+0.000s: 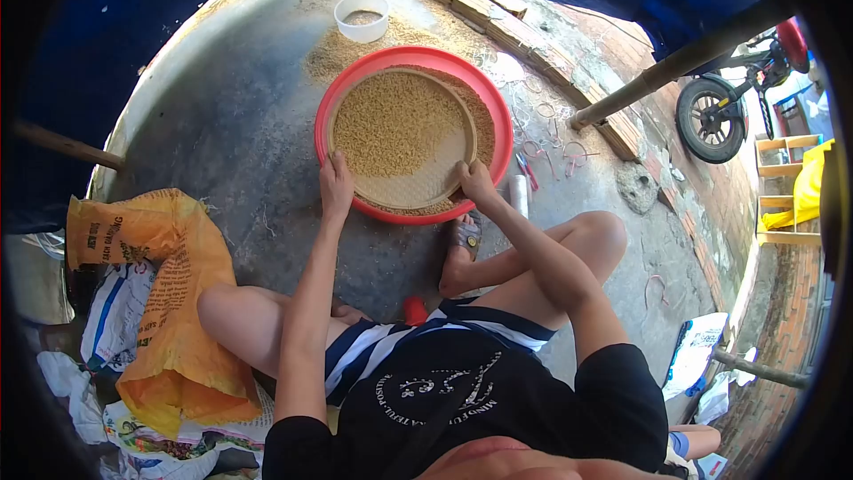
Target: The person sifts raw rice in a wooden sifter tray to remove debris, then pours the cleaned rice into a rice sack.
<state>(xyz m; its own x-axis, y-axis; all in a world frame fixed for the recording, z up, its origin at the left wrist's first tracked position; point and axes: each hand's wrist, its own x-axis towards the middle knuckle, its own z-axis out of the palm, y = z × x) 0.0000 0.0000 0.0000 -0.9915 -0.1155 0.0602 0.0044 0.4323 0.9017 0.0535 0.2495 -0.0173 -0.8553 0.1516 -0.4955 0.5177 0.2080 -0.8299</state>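
Note:
A round woven sieve [422, 185] holds a layer of yellowish grain [391, 120], with bare mesh showing at its lower right. It sits over a wide red basin [500, 111], where more grain lies along the right and lower inside. My left hand [337, 185] grips the sieve's rim at the lower left. At the lower right, my right hand [476, 180] is closed on the same rim. Fingers of both hands are partly hidden by the rim.
Behind the basin, a clear plastic tub [362, 18] stands by spilled grain [333, 58]. An orange sack [178, 302] lies at left. Pliers [528, 172] and a pale cylinder [519, 196] are right of the basin. A bamboo pole [657, 76] and a wheel [711, 120] are farther right.

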